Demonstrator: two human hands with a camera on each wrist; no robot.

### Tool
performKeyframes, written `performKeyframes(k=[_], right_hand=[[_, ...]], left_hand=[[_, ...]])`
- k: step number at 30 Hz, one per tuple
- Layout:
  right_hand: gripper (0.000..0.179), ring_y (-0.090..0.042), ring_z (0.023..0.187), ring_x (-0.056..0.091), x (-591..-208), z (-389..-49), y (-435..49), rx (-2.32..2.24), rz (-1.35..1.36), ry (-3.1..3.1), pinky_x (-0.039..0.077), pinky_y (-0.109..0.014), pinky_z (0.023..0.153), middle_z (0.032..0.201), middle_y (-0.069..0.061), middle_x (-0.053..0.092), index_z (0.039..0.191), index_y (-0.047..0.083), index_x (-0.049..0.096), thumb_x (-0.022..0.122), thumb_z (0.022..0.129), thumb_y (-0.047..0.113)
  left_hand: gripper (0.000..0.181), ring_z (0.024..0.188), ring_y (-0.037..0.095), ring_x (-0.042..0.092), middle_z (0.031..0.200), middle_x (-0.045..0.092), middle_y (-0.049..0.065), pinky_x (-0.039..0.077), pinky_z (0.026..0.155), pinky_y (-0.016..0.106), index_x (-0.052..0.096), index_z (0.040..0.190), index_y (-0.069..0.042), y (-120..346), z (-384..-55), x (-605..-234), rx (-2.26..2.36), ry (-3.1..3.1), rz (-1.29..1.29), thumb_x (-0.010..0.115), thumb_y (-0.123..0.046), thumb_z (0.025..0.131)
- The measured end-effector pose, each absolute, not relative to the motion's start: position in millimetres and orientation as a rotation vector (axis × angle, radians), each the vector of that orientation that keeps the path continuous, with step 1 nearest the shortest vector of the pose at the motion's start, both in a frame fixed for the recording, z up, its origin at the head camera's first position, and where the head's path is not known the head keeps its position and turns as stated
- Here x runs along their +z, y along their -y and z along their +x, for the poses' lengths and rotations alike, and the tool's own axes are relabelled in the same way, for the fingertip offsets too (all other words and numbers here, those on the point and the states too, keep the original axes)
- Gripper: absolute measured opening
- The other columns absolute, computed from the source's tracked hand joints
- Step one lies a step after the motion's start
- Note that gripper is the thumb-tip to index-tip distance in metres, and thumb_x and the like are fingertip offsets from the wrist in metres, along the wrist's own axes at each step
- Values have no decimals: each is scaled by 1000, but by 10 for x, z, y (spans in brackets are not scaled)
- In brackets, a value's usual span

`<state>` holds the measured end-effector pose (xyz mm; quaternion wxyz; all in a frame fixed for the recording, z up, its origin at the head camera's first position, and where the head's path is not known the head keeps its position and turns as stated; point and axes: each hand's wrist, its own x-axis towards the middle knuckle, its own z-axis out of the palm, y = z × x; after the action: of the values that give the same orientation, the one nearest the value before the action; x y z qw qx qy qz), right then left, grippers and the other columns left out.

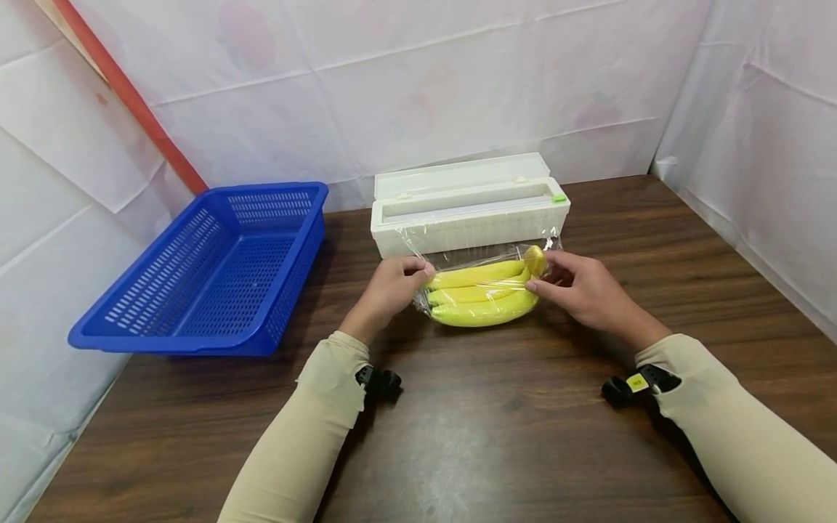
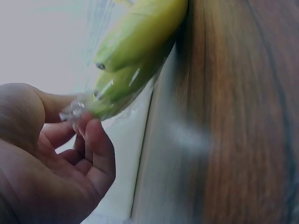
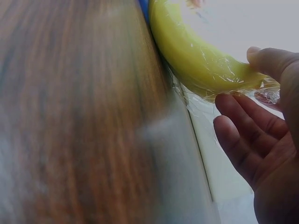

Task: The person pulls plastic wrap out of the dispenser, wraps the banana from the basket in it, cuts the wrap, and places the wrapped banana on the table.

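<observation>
A bunch of yellow bananas (image 1: 485, 311) with greenish tips is covered in clear plastic wrap (image 2: 77, 108), in front of the white wrap dispenser box (image 1: 471, 231). My left hand (image 1: 391, 287) pinches gathered wrap just beyond the banana tips, as the left wrist view shows closely. At the stem end, my right hand (image 1: 588, 290) grips the wrapped bunch, thumb on top and fingers beneath. Film stretches from the bunch back over the front of the box, whose lid (image 1: 461, 173) stands raised behind it.
A blue perforated basket (image 1: 284, 305) stands at the left of the brown wooden table (image 1: 484, 436). White sheeting (image 1: 418, 87) hangs behind and at both sides. A green piece (image 1: 559, 197) sits on the box's right end. Each wrist wears a black strap-on device.
</observation>
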<state>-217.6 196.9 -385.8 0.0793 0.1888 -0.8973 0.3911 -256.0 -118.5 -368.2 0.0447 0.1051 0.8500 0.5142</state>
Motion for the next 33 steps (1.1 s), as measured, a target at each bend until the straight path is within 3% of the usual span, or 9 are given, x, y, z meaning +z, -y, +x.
performKeyframes(k=[6, 9, 15, 19, 26, 33], right_hand=[[35, -20, 85, 60, -3873, -2180, -1974, 1178, 568, 2678, 50, -25, 69, 97, -7, 68, 121, 7, 66, 70, 96, 32], [36, -20, 85, 60, -3874, -2183, -1974, 1181, 571, 2671, 50, -24, 69, 97, -7, 68, 121, 7, 66, 70, 96, 32], [34, -20, 85, 61, -3871, -2183, -1974, 1173, 561, 2664, 50, -23, 69, 96, -7, 69, 118, 7, 67, 70, 96, 32], [34, -20, 86, 61, -3871, -2177, -1975, 1179, 552, 2665, 50, -23, 70, 98, -7, 69, 119, 7, 66, 70, 96, 32], [36, -20, 86, 62, -3866, -2172, -1978, 1201, 566, 2641, 50, -21, 70, 98, -7, 69, 123, 7, 66, 71, 95, 29], [32, -19, 85, 62, -3856, -2172, -1977, 1194, 588, 2626, 50, -21, 69, 97, -6, 69, 120, 8, 67, 71, 96, 29]], left_hand=[[17, 83, 14, 60, 101, 72, 5, 51, 77, 33, 78, 101, -5, 1260, -2590, -3675, 1651, -2505, 318, 66, -15, 96], [20, 78, 14, 63, 103, 71, 7, 55, 76, 35, 77, 107, -2, 1301, -2611, -3663, 1728, -2374, 266, 63, -12, 97], [24, 84, 19, 66, 104, 66, 16, 57, 82, 35, 66, 114, 9, 1382, -2651, -3655, 1893, -2103, 253, 54, 7, 94], [22, 88, 20, 66, 105, 66, 16, 56, 88, 39, 64, 111, 11, 1442, -2664, -3676, 1876, -2056, 367, 60, 13, 89], [23, 97, 18, 64, 108, 69, 10, 53, 84, 29, 69, 109, 4, 1456, -2672, -3708, 1680, -2252, 609, 74, 1, 87], [16, 82, 17, 59, 89, 64, 6, 47, 71, 27, 64, 93, -2, 1395, -2660, -3720, 1519, -2449, 663, 78, -6, 86]])
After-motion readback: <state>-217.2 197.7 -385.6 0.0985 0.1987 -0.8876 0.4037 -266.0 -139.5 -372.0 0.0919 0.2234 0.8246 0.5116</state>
